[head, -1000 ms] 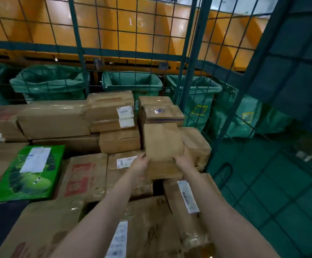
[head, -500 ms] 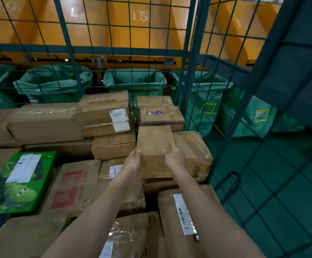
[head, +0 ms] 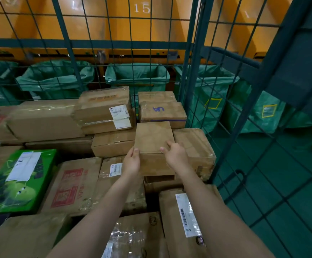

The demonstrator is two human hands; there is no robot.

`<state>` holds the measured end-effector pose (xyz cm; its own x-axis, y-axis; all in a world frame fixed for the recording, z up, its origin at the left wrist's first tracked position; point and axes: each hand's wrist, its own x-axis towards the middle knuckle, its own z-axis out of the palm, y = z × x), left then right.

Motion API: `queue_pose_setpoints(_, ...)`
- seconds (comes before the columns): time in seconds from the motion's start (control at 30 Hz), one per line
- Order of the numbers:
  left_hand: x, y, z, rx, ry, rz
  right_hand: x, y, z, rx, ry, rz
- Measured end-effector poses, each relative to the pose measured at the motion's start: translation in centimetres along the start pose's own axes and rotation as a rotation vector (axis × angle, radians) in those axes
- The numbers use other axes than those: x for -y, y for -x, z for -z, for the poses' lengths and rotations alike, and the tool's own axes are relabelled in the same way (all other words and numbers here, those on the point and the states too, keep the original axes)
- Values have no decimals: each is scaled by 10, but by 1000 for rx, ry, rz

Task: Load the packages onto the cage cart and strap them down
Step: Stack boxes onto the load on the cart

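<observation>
- Brown cardboard box, grasped at its near corners by the left hand and right hand, on top of the packages near the far right corner.
- Green wire cage cart holds close-packed taped cartons and one green box.
- Green sacks stand open beyond the mesh, contents unseen.
</observation>
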<state>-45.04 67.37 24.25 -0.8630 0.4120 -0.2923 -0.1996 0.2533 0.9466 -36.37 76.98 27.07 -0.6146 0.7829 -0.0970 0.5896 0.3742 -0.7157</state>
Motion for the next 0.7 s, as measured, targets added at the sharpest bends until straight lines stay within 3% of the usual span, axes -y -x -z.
queue_pose_setpoints(0.23,17,-3,0,-161,-112,-12,1,1,-13,75,20,-18)
queue_pose_setpoints(0.4,27,-8,-10,22,-109,34,-13,-2,-11,51,169,-98)
queue_pose_setpoints(0.53,40,-2,-22,21,-144,43,-15,6,-24,25,541,-104)
queue_pose_setpoints(0.7,38,-2,-11,115,-150,47,-15,5,-35,-34,760,-38)
